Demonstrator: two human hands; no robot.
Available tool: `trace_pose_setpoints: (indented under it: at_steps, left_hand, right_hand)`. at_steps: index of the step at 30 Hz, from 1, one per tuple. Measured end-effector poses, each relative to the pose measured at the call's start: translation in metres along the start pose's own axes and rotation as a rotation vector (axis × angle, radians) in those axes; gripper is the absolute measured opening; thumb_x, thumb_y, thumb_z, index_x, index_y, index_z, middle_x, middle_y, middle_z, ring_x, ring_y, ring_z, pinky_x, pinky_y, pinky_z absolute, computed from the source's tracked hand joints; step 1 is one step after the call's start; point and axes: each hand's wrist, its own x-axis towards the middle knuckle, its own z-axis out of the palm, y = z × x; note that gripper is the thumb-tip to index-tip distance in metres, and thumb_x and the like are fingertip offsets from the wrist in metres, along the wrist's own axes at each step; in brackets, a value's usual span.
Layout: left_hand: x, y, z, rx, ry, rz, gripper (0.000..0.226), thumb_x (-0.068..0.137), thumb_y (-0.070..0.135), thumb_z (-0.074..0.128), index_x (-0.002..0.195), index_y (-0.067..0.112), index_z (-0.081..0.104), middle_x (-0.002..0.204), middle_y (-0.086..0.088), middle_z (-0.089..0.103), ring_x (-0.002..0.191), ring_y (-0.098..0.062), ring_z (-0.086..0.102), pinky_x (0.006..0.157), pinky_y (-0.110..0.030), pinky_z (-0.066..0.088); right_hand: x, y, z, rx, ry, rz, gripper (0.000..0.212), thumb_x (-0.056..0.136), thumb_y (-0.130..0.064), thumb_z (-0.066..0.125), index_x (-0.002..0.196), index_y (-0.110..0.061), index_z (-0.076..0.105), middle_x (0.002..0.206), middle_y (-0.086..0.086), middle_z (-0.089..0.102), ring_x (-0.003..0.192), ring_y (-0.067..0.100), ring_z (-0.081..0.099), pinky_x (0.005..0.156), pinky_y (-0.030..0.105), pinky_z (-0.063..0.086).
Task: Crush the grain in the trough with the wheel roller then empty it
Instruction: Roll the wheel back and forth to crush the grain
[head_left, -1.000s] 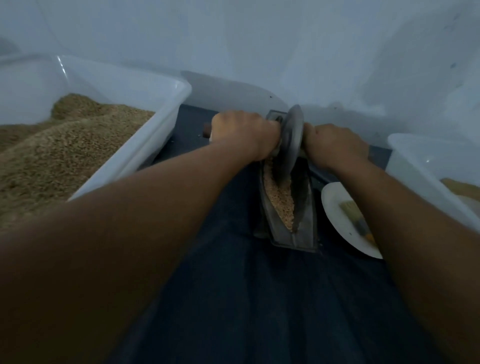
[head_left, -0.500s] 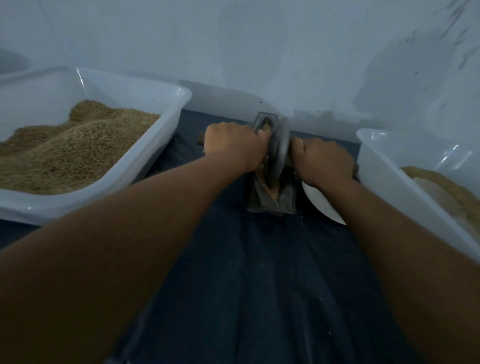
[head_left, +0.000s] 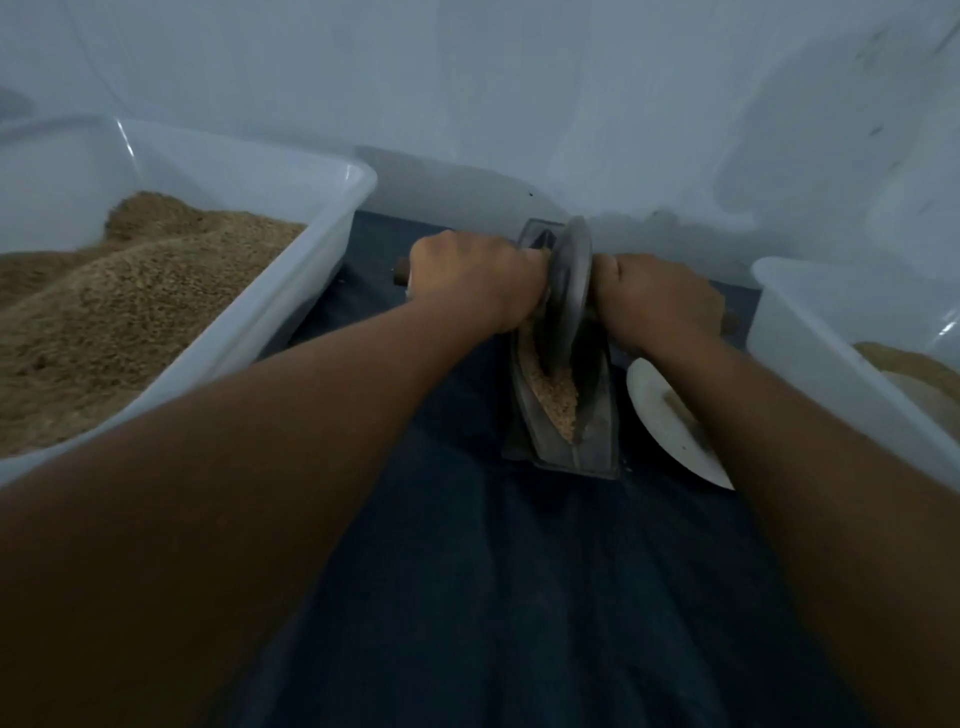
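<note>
Just right of frame centre, the left hand (head_left: 475, 283) and right hand (head_left: 657, 301) each keep a clenched grip on the axle ends, seemingly to steady the upright wheel roller (head_left: 569, 296) over grain (head_left: 558, 397) in the trough (head_left: 597, 447).

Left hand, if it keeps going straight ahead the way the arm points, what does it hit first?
Probably the pale wall behind the trough; the left hand grips the roller's handle, and depth is unclear.

arms: both outstretched | left grip (head_left: 475, 280): fisted | right grip (head_left: 655, 300): fisted, knuckles up
</note>
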Motion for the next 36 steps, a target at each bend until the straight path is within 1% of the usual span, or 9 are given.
trace_pose_setpoints:
  at_steps: [2, 5, 8, 13, 17, 20, 24, 29, 36]
  left_hand:
    - [0.012, -0.003, 0.006, 0.017, -0.017, 0.017, 0.041, 0.099, 0.041, 0.030, 0.065, 0.026, 0.047, 0.088, -0.005, 0.059, 0.094, -0.038, 0.060, 0.071, -0.043, 0.035]
    - [0.030, -0.008, 0.011, 0.026, -0.093, -0.051, 0.050, 0.096, 0.047, 0.025, 0.101, 0.018, 0.066, 0.113, -0.013, 0.065, 0.100, -0.035, 0.059, 0.073, -0.041, 0.032]
    - [0.040, -0.012, 0.015, -0.003, -0.138, -0.068, 0.044, 0.094, 0.047, 0.027, 0.099, 0.022, 0.063, 0.118, -0.012, 0.064, 0.095, -0.033, 0.056, 0.075, -0.042, 0.032]
    - [0.050, -0.012, 0.014, -0.038, -0.158, -0.103, 0.046, 0.094, 0.051, 0.028, 0.103, 0.023, 0.064, 0.121, -0.011, 0.063, 0.100, -0.033, 0.057, 0.076, -0.041, 0.033]
    - [0.048, -0.010, 0.012, -0.034, -0.165, -0.096, 0.039, 0.093, 0.050, 0.028, 0.070, 0.022, 0.040, 0.113, -0.012, 0.063, 0.082, -0.028, 0.043, 0.078, -0.043, 0.037]
    - [0.038, -0.010, 0.012, -0.039, -0.135, -0.108, 0.044, 0.095, 0.051, 0.020, 0.081, 0.021, 0.050, 0.096, -0.012, 0.058, 0.079, -0.028, 0.042, 0.072, -0.045, 0.037]
    - [0.018, -0.009, 0.010, -0.057, -0.081, -0.092, 0.045, 0.099, 0.045, 0.020, 0.062, 0.021, 0.031, 0.064, -0.003, 0.035, 0.073, -0.033, 0.046, 0.077, -0.053, 0.047]
    - [-0.005, -0.003, 0.003, 0.021, -0.022, -0.087, 0.049, 0.097, 0.048, 0.019, 0.061, 0.022, 0.036, 0.060, -0.004, 0.035, 0.054, -0.023, 0.037, 0.051, -0.033, 0.023]
    - [-0.032, 0.003, -0.011, 0.103, -0.016, -0.066, 0.051, 0.099, 0.049, 0.016, 0.064, 0.020, 0.040, 0.060, -0.005, 0.038, 0.052, -0.021, 0.034, 0.048, -0.031, 0.017]
  right_hand:
    - [0.013, 0.000, 0.003, 0.002, -0.034, -0.009, 0.050, 0.095, -0.052, 0.022, 0.081, -0.023, 0.060, 0.087, 0.009, 0.056, 0.072, 0.025, 0.041, 0.055, 0.031, 0.022]
    - [0.033, -0.002, 0.006, 0.005, -0.086, -0.035, 0.053, 0.095, -0.053, 0.022, 0.093, -0.024, 0.066, 0.100, 0.011, 0.063, 0.076, 0.025, 0.043, 0.062, 0.033, 0.028]
    - [0.050, -0.003, 0.007, -0.026, -0.113, -0.066, 0.050, 0.093, -0.054, 0.021, 0.087, -0.025, 0.061, 0.091, 0.006, 0.052, 0.075, 0.025, 0.043, 0.063, 0.033, 0.031]
    - [0.069, -0.004, 0.008, -0.079, -0.239, -0.083, 0.051, 0.083, -0.054, 0.016, 0.089, -0.025, 0.058, 0.101, 0.006, 0.055, 0.082, 0.027, 0.046, 0.073, 0.037, 0.035]
    - [0.067, -0.001, 0.009, -0.110, -0.257, -0.053, 0.054, 0.090, -0.052, 0.018, 0.103, -0.024, 0.063, 0.119, 0.010, 0.062, 0.083, 0.026, 0.045, 0.069, 0.036, 0.032]
    - [0.056, -0.001, 0.008, -0.094, -0.227, -0.060, 0.059, 0.087, -0.055, 0.014, 0.096, -0.024, 0.062, 0.108, 0.008, 0.061, 0.081, 0.026, 0.046, 0.066, 0.034, 0.032]
    - [0.036, -0.004, 0.002, -0.063, -0.133, -0.066, 0.062, 0.086, -0.060, 0.011, 0.084, -0.024, 0.062, 0.087, 0.004, 0.052, 0.072, 0.026, 0.046, 0.059, 0.031, 0.029]
    - [0.003, 0.000, -0.005, -0.028, -0.081, -0.077, 0.055, 0.090, -0.058, 0.012, 0.072, -0.024, 0.051, 0.089, 0.007, 0.060, 0.073, 0.026, 0.047, 0.057, 0.031, 0.027]
    - [-0.036, 0.002, -0.020, -0.009, -0.041, -0.102, 0.054, 0.098, -0.050, 0.019, 0.079, -0.021, 0.060, 0.089, 0.010, 0.064, 0.074, 0.028, 0.051, 0.065, 0.035, 0.034]
